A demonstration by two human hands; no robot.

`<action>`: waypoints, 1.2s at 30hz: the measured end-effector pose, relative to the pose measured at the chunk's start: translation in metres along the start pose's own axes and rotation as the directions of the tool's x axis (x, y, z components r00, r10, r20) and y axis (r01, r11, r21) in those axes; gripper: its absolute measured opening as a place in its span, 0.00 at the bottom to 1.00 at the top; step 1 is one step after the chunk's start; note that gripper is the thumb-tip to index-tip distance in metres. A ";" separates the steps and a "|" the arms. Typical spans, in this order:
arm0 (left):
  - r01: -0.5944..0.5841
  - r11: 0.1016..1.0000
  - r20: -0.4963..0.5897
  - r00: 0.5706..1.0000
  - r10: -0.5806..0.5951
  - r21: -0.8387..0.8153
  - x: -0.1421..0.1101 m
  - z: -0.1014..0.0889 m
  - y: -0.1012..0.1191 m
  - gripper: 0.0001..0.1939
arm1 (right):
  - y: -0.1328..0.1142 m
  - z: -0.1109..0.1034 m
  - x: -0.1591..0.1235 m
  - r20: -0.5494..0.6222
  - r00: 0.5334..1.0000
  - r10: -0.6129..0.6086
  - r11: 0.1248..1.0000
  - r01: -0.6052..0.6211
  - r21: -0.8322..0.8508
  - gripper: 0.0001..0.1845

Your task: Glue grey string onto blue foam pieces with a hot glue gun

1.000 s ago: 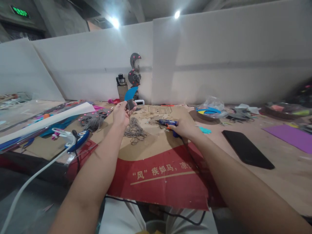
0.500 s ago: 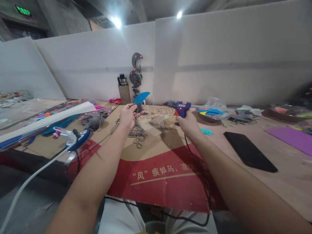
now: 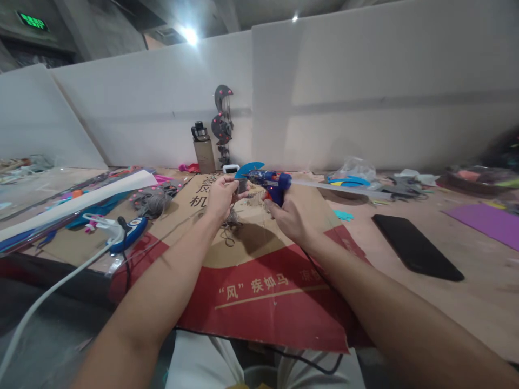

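My left hand [image 3: 224, 200] pinches a small piece wound with grey yarn, from which a curved blue sheet piece [image 3: 248, 168] sticks up. In my right hand [image 3: 288, 217] is a blue hot glue gun [image 3: 276, 183], its nozzle pointing left at the blue and grey piece; whether they touch I cannot tell. A long clear glue stick [image 3: 328, 187] juts from the back of the gun. Loose grey yarn [image 3: 231, 229] lies under my left hand on the red and brown cardboard [image 3: 259, 319].
A black phone [image 3: 416, 246] and a purple sheet [image 3: 484, 222] lie to the right. At the back stand a bottle [image 3: 203, 151] and a hanging grey moon-shaped ornament [image 3: 222, 127]. To the left are a grey yarn ball [image 3: 156, 202] and a blue-and-white power strip [image 3: 130, 233].
My right hand has brought the glue gun left, and its nozzle now reaches the blue and grey piece. My left hand has shifted slightly right and tilted the piece.
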State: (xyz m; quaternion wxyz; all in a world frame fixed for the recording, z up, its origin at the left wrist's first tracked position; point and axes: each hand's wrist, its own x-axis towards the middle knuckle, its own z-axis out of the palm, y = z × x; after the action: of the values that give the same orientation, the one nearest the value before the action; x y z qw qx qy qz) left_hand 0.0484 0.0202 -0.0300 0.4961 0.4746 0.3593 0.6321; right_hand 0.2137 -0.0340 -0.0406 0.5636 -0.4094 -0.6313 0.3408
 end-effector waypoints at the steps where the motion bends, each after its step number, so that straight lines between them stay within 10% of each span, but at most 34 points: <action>1: -0.009 1.000 0.005 1.000 0.009 0.005 0.000 0.000 -0.001 0.07 | 0.000 0.000 0.000 -0.016 0.999 -0.039 0.997 0.038 -0.061 0.14; 11: 0.018 0.999 -0.013 1.000 -0.017 0.028 -0.007 0.007 0.004 0.05 | 0.000 0.002 -0.002 -0.018 0.990 -0.139 0.884 0.116 -0.453 0.17; 36: -0.091 0.988 -0.037 0.995 0.096 0.126 -0.004 0.002 0.001 0.06 | 0.000 0.004 -0.002 -0.023 0.993 -0.115 0.858 0.088 -0.507 0.16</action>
State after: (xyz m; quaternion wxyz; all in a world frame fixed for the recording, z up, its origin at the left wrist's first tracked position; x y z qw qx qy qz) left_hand 0.0507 0.0158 -0.0293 0.4276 0.5072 0.3860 0.6411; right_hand 0.2098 -0.0360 -0.0422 0.4704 -0.5176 -0.7041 0.1228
